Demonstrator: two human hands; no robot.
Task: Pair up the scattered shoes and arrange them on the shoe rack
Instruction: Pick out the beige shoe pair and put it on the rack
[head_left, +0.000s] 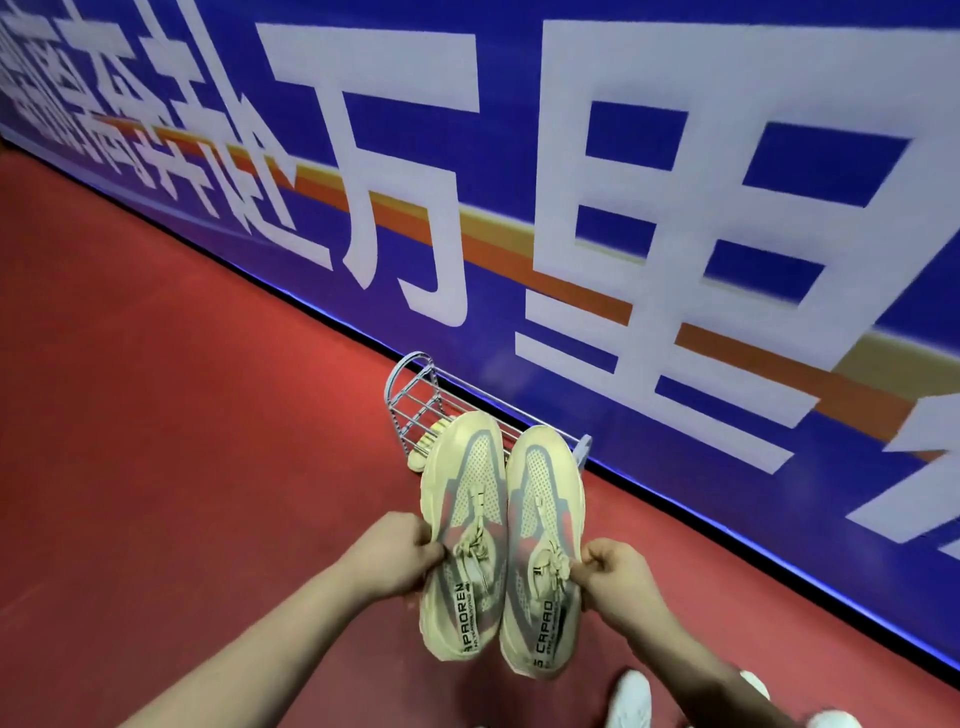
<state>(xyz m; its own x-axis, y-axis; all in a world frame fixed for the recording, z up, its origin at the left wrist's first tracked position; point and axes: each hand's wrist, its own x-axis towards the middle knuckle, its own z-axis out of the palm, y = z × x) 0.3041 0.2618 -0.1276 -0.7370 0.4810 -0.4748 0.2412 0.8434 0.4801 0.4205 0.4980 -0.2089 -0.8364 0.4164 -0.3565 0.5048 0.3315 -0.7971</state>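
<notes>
Two matching beige and grey mesh sneakers are held side by side in the air, toes pointing away from me. My left hand grips the outer side of the left sneaker. My right hand grips the outer side of the right sneaker. Behind their toes a small metal wire shoe rack stands on the red floor against the wall. A pale yellow shoe lies on the rack, mostly hidden by the held sneakers.
A tall blue banner wall with large white characters runs diagonally behind the rack. Red floor spreads to the left. White shoes show at the bottom right edge.
</notes>
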